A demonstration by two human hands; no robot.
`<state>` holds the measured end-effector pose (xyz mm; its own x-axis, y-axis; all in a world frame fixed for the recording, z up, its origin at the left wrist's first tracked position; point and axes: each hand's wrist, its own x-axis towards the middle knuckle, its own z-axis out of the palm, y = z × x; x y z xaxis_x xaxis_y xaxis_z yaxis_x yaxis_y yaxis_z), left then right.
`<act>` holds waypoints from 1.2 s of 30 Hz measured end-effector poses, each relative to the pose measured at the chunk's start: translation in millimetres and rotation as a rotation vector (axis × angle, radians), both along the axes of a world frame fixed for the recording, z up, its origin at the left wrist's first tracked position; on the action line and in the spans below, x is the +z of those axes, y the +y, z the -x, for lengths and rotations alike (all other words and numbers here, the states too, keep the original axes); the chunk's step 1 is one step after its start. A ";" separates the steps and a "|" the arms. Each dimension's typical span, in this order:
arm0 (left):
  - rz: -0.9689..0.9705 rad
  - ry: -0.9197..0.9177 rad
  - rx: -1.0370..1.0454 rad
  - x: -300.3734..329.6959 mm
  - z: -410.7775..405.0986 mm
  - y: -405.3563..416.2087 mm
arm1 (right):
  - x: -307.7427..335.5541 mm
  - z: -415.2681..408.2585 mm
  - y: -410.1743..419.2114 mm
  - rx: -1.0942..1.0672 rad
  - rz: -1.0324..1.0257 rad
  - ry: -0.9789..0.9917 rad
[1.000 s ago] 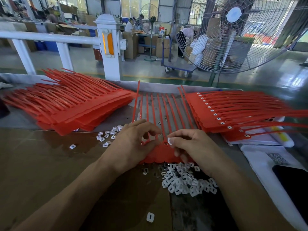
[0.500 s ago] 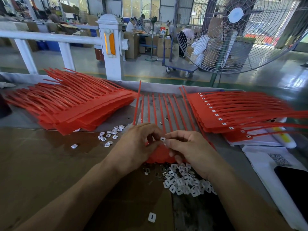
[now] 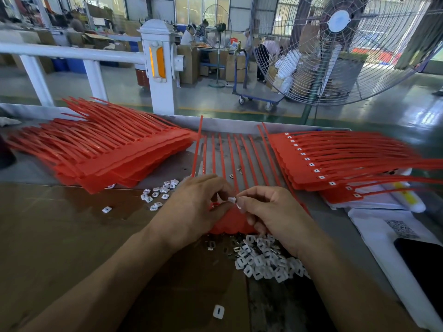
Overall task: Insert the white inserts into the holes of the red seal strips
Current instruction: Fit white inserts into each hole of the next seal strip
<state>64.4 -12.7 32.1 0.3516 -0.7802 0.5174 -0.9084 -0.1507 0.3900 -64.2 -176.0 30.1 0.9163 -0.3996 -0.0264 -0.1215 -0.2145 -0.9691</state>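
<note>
Mid-table, near the front edge: right hand (image 3: 273,216) pinching an insert (image 3: 232,200) over the strip (image 3: 230,222), left hand (image 3: 191,209) curled on the strip's head, probably to pin it flat so the hole stays lined up. Loose inserts (image 3: 266,259) heaped just under the right wrist, handy for grabbing. Unfilled stack (image 3: 100,149) toward the back left, done stack (image 3: 335,164) back right, likely to keep them apart

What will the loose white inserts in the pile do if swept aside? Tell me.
The white inserts look small, flat and light, so they would likely slide and scatter; strays already lie apart. Being flat, they seem unlikely to roll.
</note>
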 end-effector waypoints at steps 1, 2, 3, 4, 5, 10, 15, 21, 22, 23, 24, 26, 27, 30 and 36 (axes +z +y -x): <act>-0.022 -0.011 0.016 1.8 -3.2 1.7 | 0.3 0.6 -0.3 -0.024 0.021 -0.004; -0.046 -0.004 0.039 3.8 -7.7 3.9 | 0.3 1.1 -0.8 -0.053 0.054 -0.006; -0.068 0.021 0.070 5.7 -13.1 6.9 | 0.0 1.8 -1.6 -0.083 0.096 -0.001; -0.089 0.056 0.106 7.1 -19.0 10.2 | -0.5 2.5 -2.3 -0.109 0.137 0.008; -0.110 0.092 0.144 8.4 -25.2 13.7 | -1.0 3.3 -2.8 -0.126 0.166 0.017; -0.243 0.292 0.221 12.0 -48.5 27.4 | -1.6 3.8 -0.8 -0.128 0.211 0.029; -0.287 0.353 0.248 14.4 -58.7 35.7 | -4.3 3.3 -1.4 -0.108 0.251 0.041; -0.340 0.303 0.269 13.5 -51.1 32.8 | -6.0 3.1 -1.7 -0.086 0.279 0.040; -0.351 0.300 0.272 14.2 -50.4 32.4 | -6.2 3.2 -1.7 -0.086 0.283 0.039; -0.361 0.295 0.273 14.7 -49.8 32.2 | -6.3 3.2 -1.8 -0.087 0.286 0.040; -0.366 0.292 0.273 15.1 -49.4 32.2 | -6.4 2.9 -1.9 -0.088 0.290 0.043; -0.368 0.293 0.268 16.0 -48.6 32.1 | -6.5 2.5 -2.4 -0.089 0.302 0.053; -0.370 0.295 0.264 16.5 -48.6 32.1 | -6.4 2.6 -2.5 -0.087 0.306 0.056; -0.393 0.322 0.263 18.3 -48.0 32.1 | -6.3 3.3 -2.7 -0.074 0.309 0.055; -0.298 0.335 0.304 18.2 -47.7 31.9 | -6.2 3.3 -2.6 -0.071 0.322 0.060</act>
<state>112.1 19.1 50.4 0.6921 -0.7133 0.1105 -0.6400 -0.5357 0.5509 -67.5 -178.6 23.9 0.8867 -0.4587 0.0583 -0.2021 -0.4978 -0.8434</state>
